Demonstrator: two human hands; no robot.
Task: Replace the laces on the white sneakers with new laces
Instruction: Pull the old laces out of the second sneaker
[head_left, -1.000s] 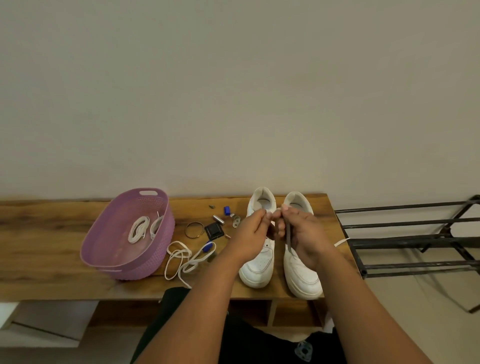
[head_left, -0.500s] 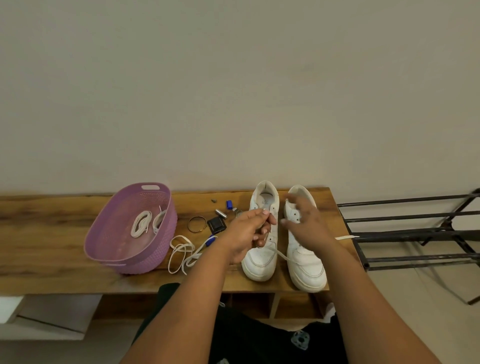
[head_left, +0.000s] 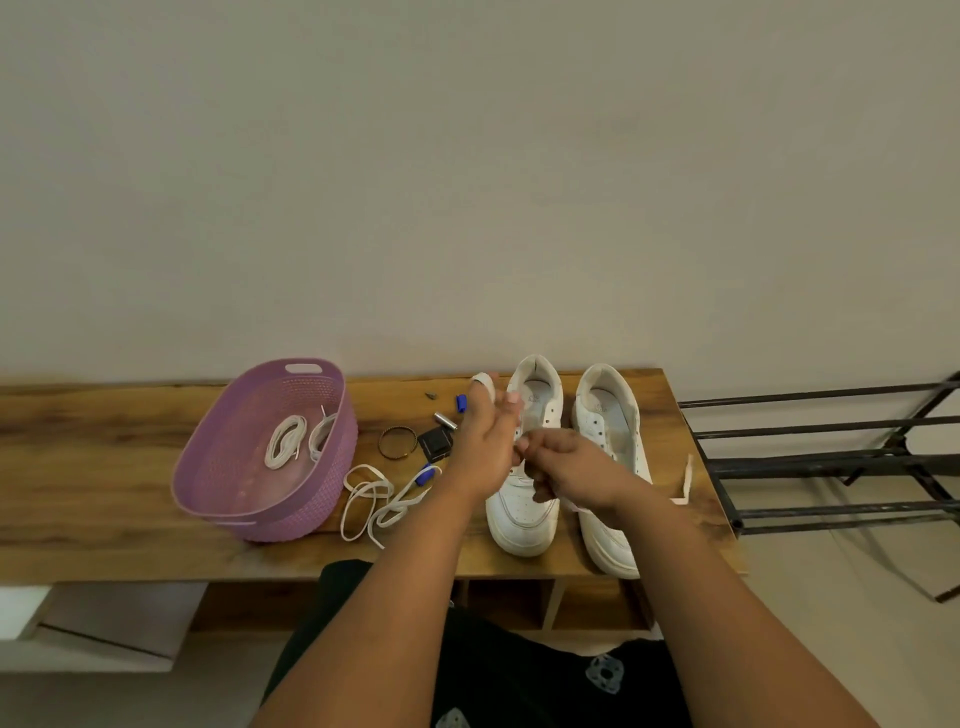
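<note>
Two white sneakers stand side by side on the wooden bench (head_left: 104, 441), toes toward me: the left sneaker (head_left: 524, 512) and the right sneaker (head_left: 615, 415). My left hand (head_left: 485, 441) is raised over the left sneaker's left side, and a white lace (head_left: 483, 383) is caught at its lifted fingertips. My right hand (head_left: 569, 467) hovers over the left sneaker's eyelets, fingers curled, pinching the same lace. The lace's free end (head_left: 687, 478) trails across the bench right of the right sneaker. Both hands hide the middle of the left sneaker.
A purple basket (head_left: 218, 467) at the left holds coiled white laces (head_left: 283, 447). A loose white lace (head_left: 371, 499) lies beside it. A ring (head_left: 397, 441), a black square piece (head_left: 435, 444), a metal cylinder (head_left: 445, 420) and a blue cap (head_left: 461, 402) lie behind. A black metal rack (head_left: 831, 460) stands at the right.
My left hand has lifted up and back, drawing the lace with it. My right hand has moved from the right sneaker over to the left one and pinched the lace.
</note>
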